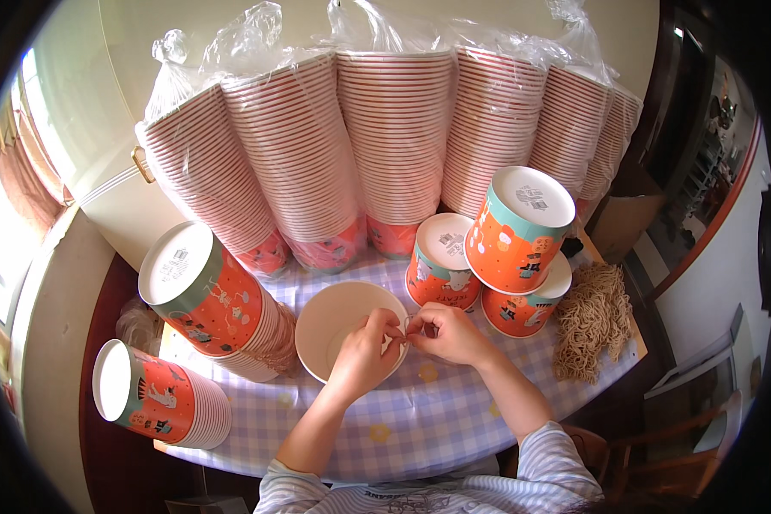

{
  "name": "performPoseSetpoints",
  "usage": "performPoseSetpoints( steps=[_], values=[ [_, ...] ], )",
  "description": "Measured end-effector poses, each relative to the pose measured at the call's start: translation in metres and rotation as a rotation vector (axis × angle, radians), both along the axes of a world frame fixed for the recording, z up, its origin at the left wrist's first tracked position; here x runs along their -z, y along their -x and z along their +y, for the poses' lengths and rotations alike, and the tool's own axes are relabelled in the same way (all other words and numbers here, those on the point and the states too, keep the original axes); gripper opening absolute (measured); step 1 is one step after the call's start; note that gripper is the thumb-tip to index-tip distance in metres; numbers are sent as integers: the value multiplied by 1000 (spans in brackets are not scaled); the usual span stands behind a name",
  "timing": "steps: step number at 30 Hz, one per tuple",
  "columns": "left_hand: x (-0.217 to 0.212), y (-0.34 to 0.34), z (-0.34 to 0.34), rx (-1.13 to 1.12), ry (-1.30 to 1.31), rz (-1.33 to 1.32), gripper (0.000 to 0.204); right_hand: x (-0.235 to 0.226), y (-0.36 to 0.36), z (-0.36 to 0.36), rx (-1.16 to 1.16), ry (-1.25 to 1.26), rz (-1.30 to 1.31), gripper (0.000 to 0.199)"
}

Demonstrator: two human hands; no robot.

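Observation:
An open paper bucket [338, 321], white inside, sits upright on the checked tablecloth [420, 424] in front of me. My left hand [364, 347] rests over its near rim with fingers pinched. My right hand [445, 332] meets it at the rim's right side, fingertips pinched together on something small and thin that I cannot make out. Both hands touch each other at the rim.
Upturned orange paper buckets [522, 227] stand stacked right of the hands. Nested stacks [210, 295] lie on their sides at left, another [158, 398] near the table's edge. Tall bagged stacks [394, 137] line the back. A pile of tan strings [593, 319] lies at right.

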State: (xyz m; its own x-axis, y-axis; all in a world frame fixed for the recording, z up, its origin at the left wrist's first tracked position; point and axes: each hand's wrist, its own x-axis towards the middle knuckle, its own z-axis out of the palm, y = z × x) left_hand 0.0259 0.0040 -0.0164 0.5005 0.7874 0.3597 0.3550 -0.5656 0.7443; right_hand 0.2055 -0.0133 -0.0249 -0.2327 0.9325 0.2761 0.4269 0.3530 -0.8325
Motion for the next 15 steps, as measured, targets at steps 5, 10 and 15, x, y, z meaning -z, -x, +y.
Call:
performPoseSetpoints(
  steps=[5,10,15],
  values=[
    [3,1,2,10,51,-48,27,-8,4,-4,41,48,101,12],
    [0,2,3,34,111,-71,26,-4,-4,-1,-83,-177,82,11],
    [3,4,5,40,133,-71,26,-8,-6,-5,-94,-220,-99,15]
  ],
)
